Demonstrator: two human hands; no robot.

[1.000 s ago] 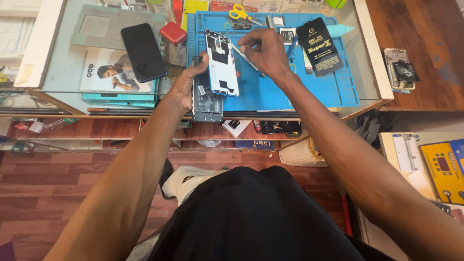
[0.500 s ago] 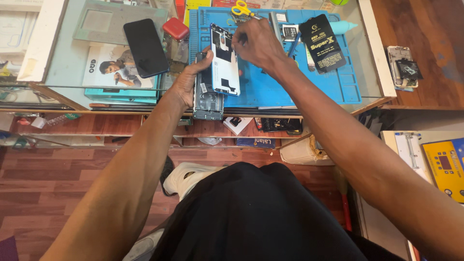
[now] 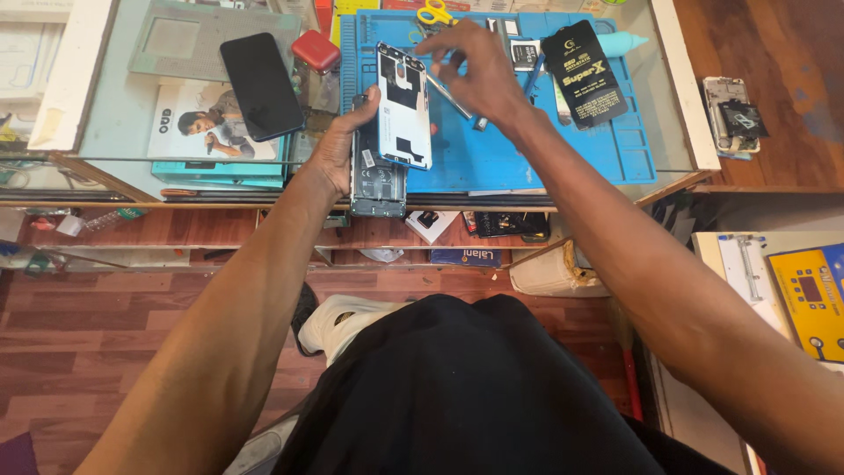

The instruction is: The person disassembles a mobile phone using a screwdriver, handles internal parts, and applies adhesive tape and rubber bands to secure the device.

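My left hand (image 3: 338, 149) grips an opened phone at the front edge of a blue work mat (image 3: 563, 145). The phone's dark body (image 3: 378, 185) lies on the mat edge, and its light blue back panel (image 3: 404, 110) stands lifted above it, steadied by my left thumb. My right hand (image 3: 479, 75) hovers over the top of the panel and pinches a thin silver tool (image 3: 448, 95), its tip near the panel's upper right corner. The tool's far end is hidden under my fingers.
A black phone (image 3: 261, 84) lies on a printed box (image 3: 207, 132) at left, by a small red case (image 3: 316, 50). Yellow scissors (image 3: 433, 12) and a black packet (image 3: 584, 74) rest on the mat. Another opened phone (image 3: 731, 110) sits on the wooden counter at right.
My right hand has moved up from the panel's side to its top edge with the tool. The left hand keeps its hold on the phone.
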